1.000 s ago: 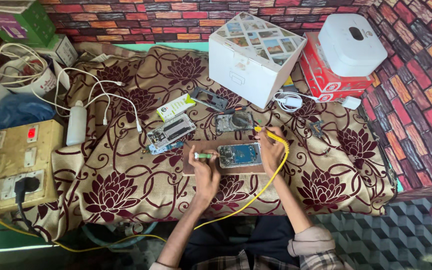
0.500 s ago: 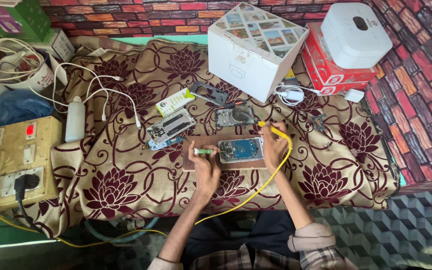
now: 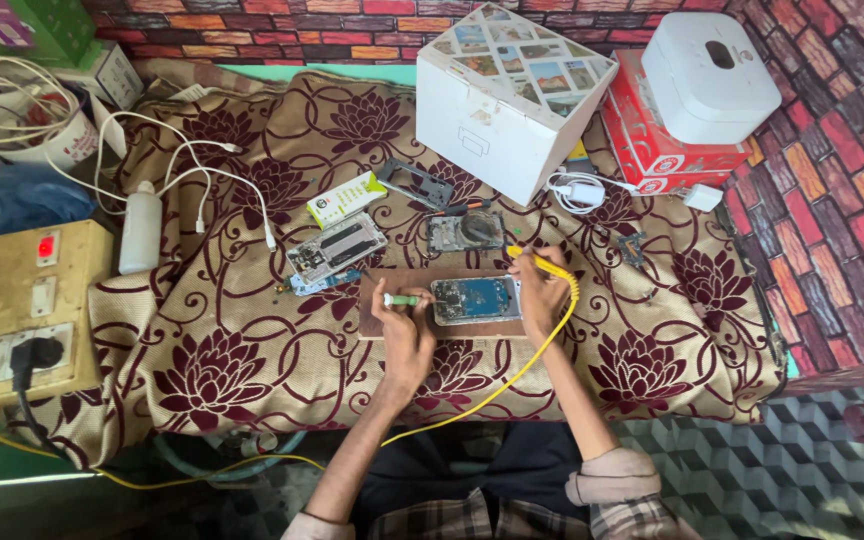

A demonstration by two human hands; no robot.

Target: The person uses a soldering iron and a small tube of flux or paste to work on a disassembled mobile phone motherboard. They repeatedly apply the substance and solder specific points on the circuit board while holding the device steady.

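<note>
Head view: opened phone with a bare blue circuit board (image 3: 476,299), lying flat on a brown wooden board (image 3: 382,322) at mid-table. Left of the phone, left hand (image 3: 404,335), fingers pinched around a small green-handled tool (image 3: 401,299) whose tip meets the phone's edge. Right of the phone, right hand (image 3: 540,295), fingers closed on a yellow-handled tool with a yellow cord (image 3: 548,266). Under the board, a beige cloth with maroon flowers (image 3: 212,370); behind, a painted brick-pattern wall (image 3: 832,150). Above the phone, a shut white picture-covered box (image 3: 512,95), contents hidden; right of that, red boxes (image 3: 672,150). Far left of the phone, a yellowish switchboard (image 3: 12,310).
</note>
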